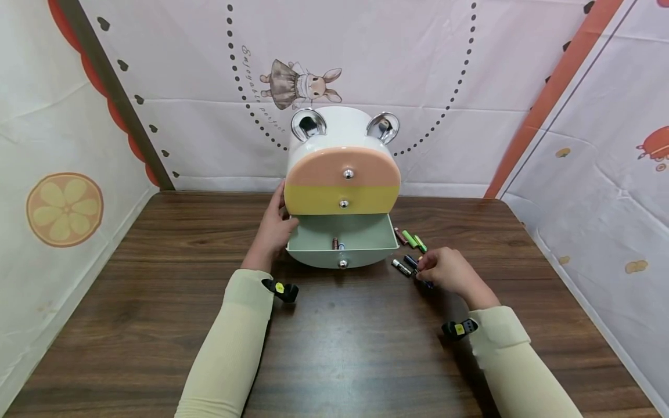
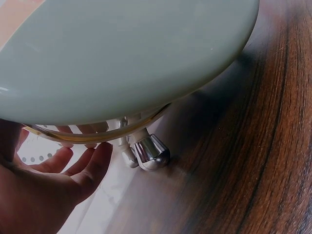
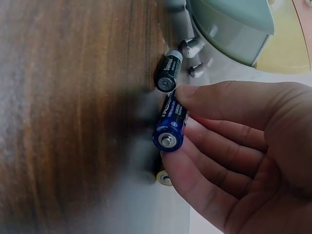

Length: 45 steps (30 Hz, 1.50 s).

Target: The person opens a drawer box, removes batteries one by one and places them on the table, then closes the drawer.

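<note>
A small rounded cabinet (image 1: 343,200) has its pale green bottom drawer (image 1: 342,258) pulled out. Inside the drawer lie a brown battery (image 1: 335,244) and a light one (image 1: 342,247). My left hand (image 1: 273,229) rests against the cabinet's left side, its fingers gently bent along the side in the left wrist view. To the right of the drawer, my right hand (image 1: 446,270) pinches a blue battery (image 3: 170,124) between thumb and fingers, close over the table. Beyond it lies a black battery (image 3: 169,70); a gold-ended battery (image 3: 165,178) is partly hidden behind the fingers.
Near the drawer's right side, a maroon battery (image 1: 400,235) and two green batteries (image 1: 410,239) lie on the wooden table (image 1: 334,348). Shiny metal feet (image 2: 151,152) hold the cabinet up. A printed cloth (image 1: 198,75) hangs behind the table.
</note>
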Motion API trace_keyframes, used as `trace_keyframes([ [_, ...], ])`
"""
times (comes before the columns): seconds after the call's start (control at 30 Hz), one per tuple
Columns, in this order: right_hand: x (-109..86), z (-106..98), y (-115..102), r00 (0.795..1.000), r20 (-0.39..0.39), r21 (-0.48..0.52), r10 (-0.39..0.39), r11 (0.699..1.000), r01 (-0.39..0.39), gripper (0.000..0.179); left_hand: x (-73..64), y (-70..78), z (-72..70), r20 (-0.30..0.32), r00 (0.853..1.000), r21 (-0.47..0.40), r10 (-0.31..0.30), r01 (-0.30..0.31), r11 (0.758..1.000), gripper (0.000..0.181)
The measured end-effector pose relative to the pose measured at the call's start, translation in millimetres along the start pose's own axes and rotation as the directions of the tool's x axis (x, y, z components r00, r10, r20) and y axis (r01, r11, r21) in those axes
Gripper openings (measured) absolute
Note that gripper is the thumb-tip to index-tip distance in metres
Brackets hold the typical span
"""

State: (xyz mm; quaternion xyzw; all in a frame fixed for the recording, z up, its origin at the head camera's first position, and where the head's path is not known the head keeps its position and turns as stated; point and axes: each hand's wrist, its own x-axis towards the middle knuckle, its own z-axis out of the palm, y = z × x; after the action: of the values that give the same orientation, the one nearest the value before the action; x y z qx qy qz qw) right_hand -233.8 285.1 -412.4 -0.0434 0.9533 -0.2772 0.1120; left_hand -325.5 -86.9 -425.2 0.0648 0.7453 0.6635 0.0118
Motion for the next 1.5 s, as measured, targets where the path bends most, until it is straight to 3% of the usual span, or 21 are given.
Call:
trace_keyframes([
  [0.57,-2.3,6.4,-1.2,0.997,-0.048,-0.135,-0.067,0.989,0.06,0.006,-1.1,1.5,-0.3,0.002,1.0,-0.002,0.003,-0.003,1.0,0.097],
  [1.5,-6.5,-1.3,-4.9,0.996,-0.072,-0.142,-0.059,0.989,0.049,0.005,1.4,-0.8,-0.9,-0.002,1.0,0.016,0.02,-0.02,1.0,0.097],
])
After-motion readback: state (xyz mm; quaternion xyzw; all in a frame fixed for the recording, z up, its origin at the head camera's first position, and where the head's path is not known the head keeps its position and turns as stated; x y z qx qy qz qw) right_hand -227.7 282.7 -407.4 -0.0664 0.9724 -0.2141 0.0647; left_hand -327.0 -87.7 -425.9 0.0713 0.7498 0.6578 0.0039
